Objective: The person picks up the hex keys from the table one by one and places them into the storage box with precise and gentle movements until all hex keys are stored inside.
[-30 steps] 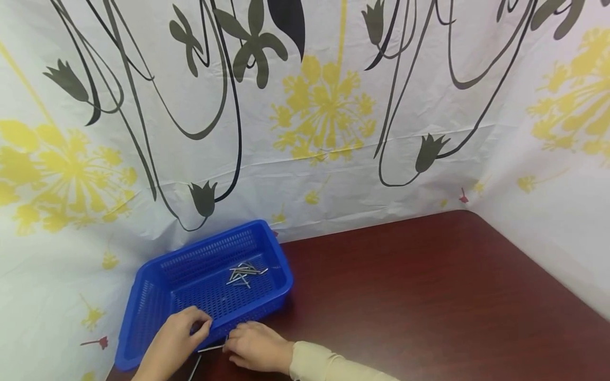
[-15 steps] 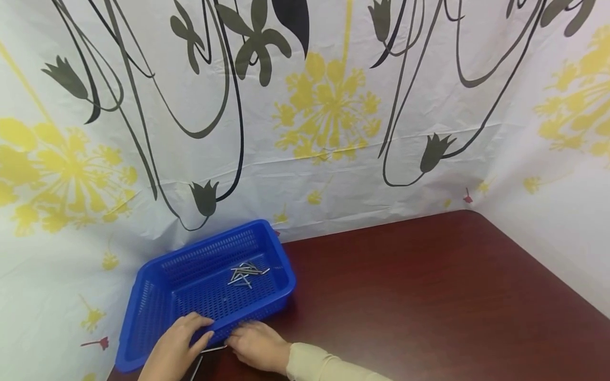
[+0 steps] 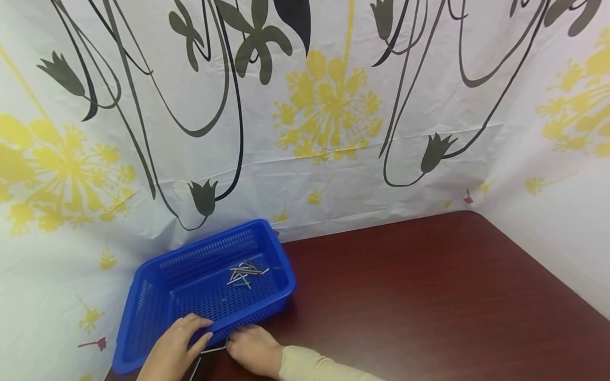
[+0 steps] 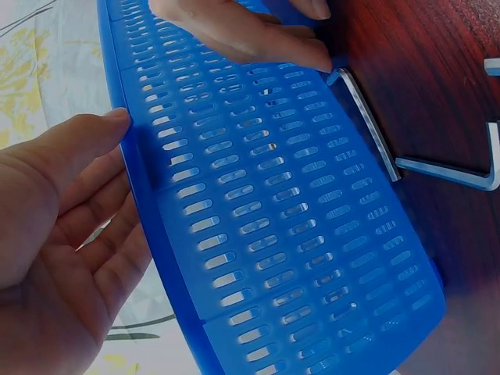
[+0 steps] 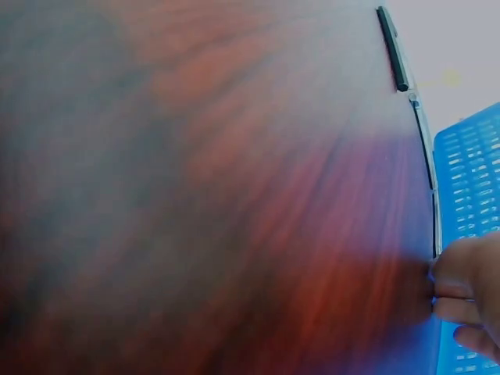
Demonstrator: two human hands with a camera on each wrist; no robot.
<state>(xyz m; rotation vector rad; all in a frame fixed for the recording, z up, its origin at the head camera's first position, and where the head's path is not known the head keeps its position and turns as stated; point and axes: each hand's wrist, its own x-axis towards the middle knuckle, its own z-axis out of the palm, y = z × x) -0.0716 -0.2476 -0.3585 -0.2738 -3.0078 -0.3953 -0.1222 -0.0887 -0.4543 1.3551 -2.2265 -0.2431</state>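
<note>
My left hand (image 3: 173,346) pinches the front rim of a blue perforated basket (image 3: 252,313). In the left wrist view its thumb lies on the outer side and its fingers curl behind the rim. Against the basket's front wall, my right hand (image 3: 254,349) has its fingers bent down around the far end of a silvery hex key (image 4: 371,129); the contact is partly hidden. Touching that key's other end is a second hex key (image 4: 453,173), lying bent on the table. Several small metal rods (image 3: 245,272) lie piled inside the basket.
The dark red wooden table (image 3: 405,296) stretches to the right. A patterned white sheet (image 3: 329,201) hangs behind and beside it. Along the table edge in the right wrist view are a dark rod (image 5: 393,51) and a metal rod (image 5: 422,141).
My left hand's curled fingers have spread and come down onto the basket rim. The right hand has shifted slightly left, staying at the hex key's end. The basket keeps its place.
</note>
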